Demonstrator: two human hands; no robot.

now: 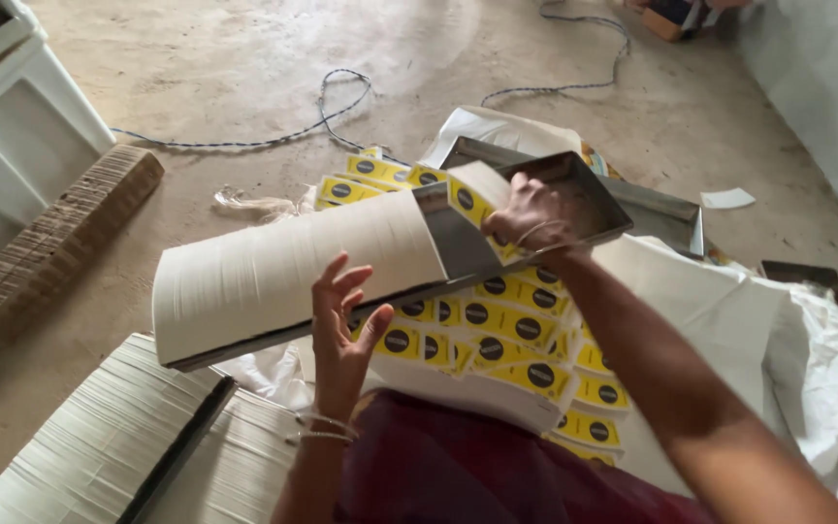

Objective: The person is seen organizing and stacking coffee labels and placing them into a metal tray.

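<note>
1. I see a long metal tray (458,247) in the middle, tilted, packed with a row of white cards (283,267).
2. My left hand (346,325) is under the tray at 6 o'clock, its grip wide, fingers spread and touching the tray's edge.
3. My right hand (526,213) at 2 o'clock pinches a small stack of yellow labels (472,199) inside the tray.
4. More yellow labels lie in a pile (511,335) on the floor, below the tray.
5. A white bin (12,136) stands at 10 o'clock.

Soft, even daylight fills the room. Slight motion blur on the right hand (526,209); faint glare above it.
</note>
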